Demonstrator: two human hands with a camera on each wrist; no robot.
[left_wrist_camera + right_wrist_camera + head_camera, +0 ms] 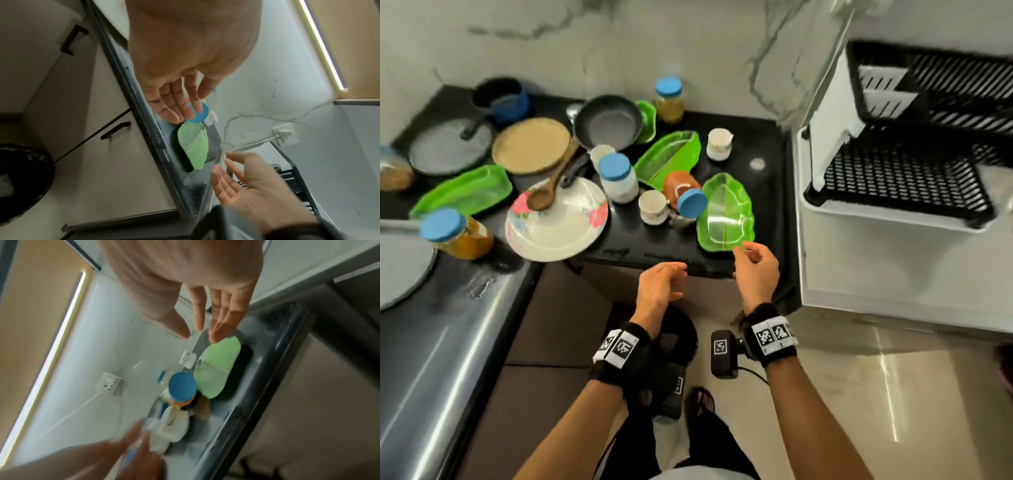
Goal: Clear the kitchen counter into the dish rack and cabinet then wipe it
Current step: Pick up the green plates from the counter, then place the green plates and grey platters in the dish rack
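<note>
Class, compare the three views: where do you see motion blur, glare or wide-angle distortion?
Head view: edges smear, blurring the dish rack and blue pot; a glare spot sits on the black counter; straight lines bow. Left wrist view: fairly sharp, a bright light strip flares. Right wrist view: heaviest blur, smearing the left hand and the right hand.

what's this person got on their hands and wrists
The hands are bare, the forearms unsleeved. The left wrist band and right wrist band are black, each with white tags printed with square black-and-white codes. A black camera box with its own code tag sits beside the right band, trailing a thin black cable.
</note>
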